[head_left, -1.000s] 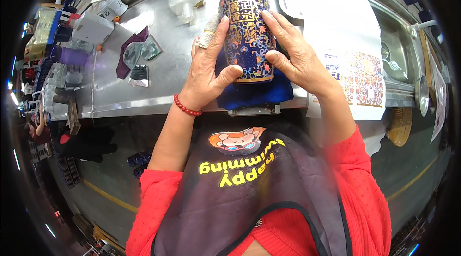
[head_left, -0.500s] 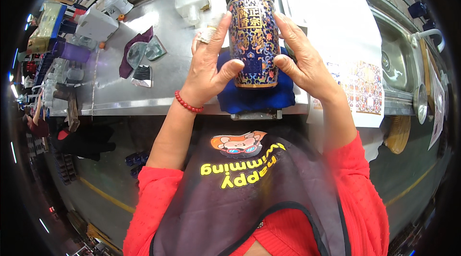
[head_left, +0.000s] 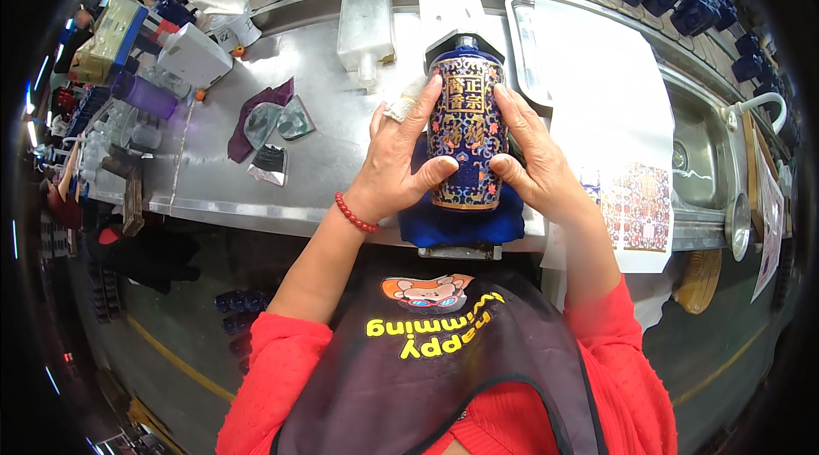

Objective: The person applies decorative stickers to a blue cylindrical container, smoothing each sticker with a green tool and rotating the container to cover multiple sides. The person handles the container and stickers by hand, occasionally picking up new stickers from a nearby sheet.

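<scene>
— Where does the blue patterned bottle [head_left: 466, 139] sit relative to the hands?

— Right between them. It stands upright on a folded blue cloth [head_left: 461, 223] at the near edge of the steel desk [head_left: 333, 144], its dark cap away from the person. The left hand [head_left: 401, 161] is pressed to its left side, the right hand [head_left: 531, 156] to its right.

— How are the hands set?

— Both are clamped on the bottle. The left hand's fingers reach up along the decorated front toward the shoulder, and its thumb lies across the lower part. A pale wrap shows on one left finger. The right hand mirrors it: fingers spread up the right flank, thumb pointing inward low on the body. The two thumbs are near each other but apart.

— And the arms?

— Both forearms come up from the lower edge, red sleeves pushed back, a red bead bracelet [head_left: 354, 214] on the left wrist.

— Anything close by?

— A white sheet with printed decals [head_left: 627, 135] lies just right of the bottle, and a clear square bottle [head_left: 365, 28] lies further back on the left.
</scene>
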Action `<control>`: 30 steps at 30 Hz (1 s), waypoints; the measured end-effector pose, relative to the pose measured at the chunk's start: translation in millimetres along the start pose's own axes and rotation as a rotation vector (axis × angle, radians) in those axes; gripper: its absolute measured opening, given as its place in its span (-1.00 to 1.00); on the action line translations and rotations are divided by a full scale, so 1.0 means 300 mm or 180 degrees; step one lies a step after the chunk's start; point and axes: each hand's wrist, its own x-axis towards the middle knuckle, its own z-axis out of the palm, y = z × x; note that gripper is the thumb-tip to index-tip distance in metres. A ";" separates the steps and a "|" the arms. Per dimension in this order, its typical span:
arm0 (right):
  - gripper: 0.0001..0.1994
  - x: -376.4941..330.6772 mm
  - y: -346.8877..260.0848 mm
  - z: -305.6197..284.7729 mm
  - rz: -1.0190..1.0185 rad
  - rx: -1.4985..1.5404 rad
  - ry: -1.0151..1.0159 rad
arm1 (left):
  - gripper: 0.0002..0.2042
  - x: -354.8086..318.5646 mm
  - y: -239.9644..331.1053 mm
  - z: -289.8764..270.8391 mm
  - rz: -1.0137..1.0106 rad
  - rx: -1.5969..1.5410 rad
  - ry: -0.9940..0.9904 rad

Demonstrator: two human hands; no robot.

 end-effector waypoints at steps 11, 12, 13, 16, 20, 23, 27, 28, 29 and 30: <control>-0.22 -0.027 0.007 -0.009 0.0107 0.0303 0.0198 | 0.17 -0.130 0.033 -0.006 -0.0243 0.0190 -0.0209; -0.21 -0.030 0.010 -0.009 0.0134 0.0296 0.0195 | 0.19 -0.150 0.042 -0.002 -0.0181 0.0314 -0.0196; -0.20 -0.033 0.012 -0.009 0.0152 0.0296 0.0178 | 0.20 -0.165 0.048 0.002 -0.0242 0.0630 -0.0232; -0.18 -0.042 0.019 0.002 0.0127 0.0266 0.0213 | 0.16 -0.186 0.066 0.026 -0.0323 0.1061 0.0183; -0.17 -0.051 0.023 0.012 0.0198 0.0418 0.0212 | -0.04 -0.181 0.092 0.015 -0.0004 0.1576 0.0621; -0.17 -0.058 0.021 0.007 0.0137 0.0294 0.0232 | -0.09 -0.174 0.122 0.008 0.0189 0.1684 0.0749; -0.17 -0.058 0.015 0.006 0.0121 0.0266 0.0184 | -0.23 -0.165 0.140 0.014 0.0311 0.1573 0.0844; -0.17 -0.056 0.013 0.007 0.0117 0.0278 0.0181 | -0.30 -0.163 0.142 0.019 0.0275 0.1532 0.0883; -0.17 -0.053 0.011 0.009 0.0115 0.0291 0.0181 | -0.31 -0.163 0.143 0.020 0.0263 0.1497 0.0907; -0.17 -0.050 0.009 0.011 0.0099 0.0285 0.0186 | -0.31 -0.161 0.143 0.021 0.0254 0.1462 0.0928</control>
